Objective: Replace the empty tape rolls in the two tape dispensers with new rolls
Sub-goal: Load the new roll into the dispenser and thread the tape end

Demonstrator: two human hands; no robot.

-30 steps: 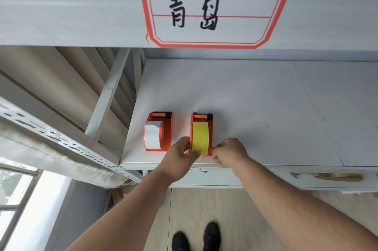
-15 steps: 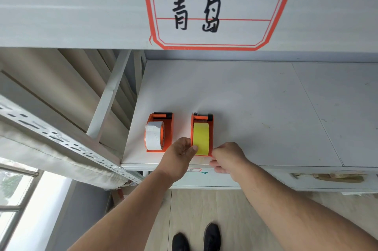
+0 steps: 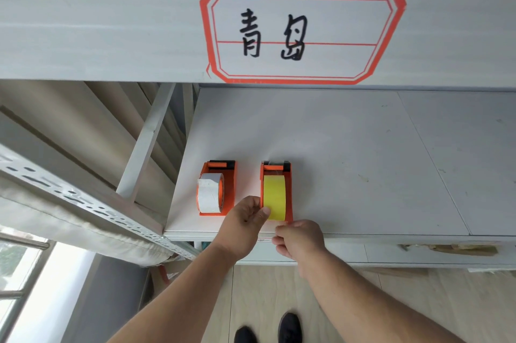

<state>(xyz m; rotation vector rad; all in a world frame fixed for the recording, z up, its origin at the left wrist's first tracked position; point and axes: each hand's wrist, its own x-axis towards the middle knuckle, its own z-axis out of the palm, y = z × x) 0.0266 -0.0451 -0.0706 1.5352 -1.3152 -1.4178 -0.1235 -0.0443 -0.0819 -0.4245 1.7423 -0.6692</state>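
Two orange dispensers are seen near the shelf (image 3: 335,147) edge. The right dispenser (image 3: 289,194) is steadied by the left hand (image 3: 245,219), thumb on its yellow roll (image 3: 275,200). The right hand (image 3: 300,238) is curled at the shelf edge; what it pinches cannot be told. The tape end likely needs threading toward the far cutter. The left dispenser (image 3: 230,189) carries a white roll (image 3: 209,193).

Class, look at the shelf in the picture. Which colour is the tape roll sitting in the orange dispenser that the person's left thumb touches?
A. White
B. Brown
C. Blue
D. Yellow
D. The left hand rests its thumb on the yellow tape roll in the right-side orange plastic dispenser; the white tape roll sits in the other dispenser, untouched.
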